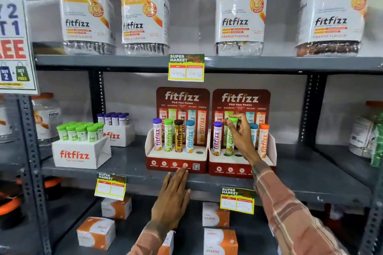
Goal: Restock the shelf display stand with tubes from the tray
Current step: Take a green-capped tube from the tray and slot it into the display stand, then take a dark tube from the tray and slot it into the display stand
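Two red fitfizz display stands sit side by side on the middle shelf. My right hand (239, 134) grips a green-capped tube (230, 141) by its top, with its base at the second hole of the right stand (240, 168). That stand also holds a purple-capped tube (217, 138), a blue-capped one and an orange-capped one (263, 141). The left stand (176, 164) holds several tubes, and its rightmost hole (199, 152) is empty. My left hand (176, 190) lies flat, fingers together, on the shelf edge against the left stand's front. A white tray (81, 154) of green-capped tubes stands at the left.
A second white tray (119, 134) with purple-capped tubes sits behind the first. Large fitfizz jars line the top shelf (269, 62). Orange-and-white boxes (96, 232) fill the bottom shelf. Price tags (186, 67) hang off the shelf edges. A promotion sign (12, 37) hangs at the far left.
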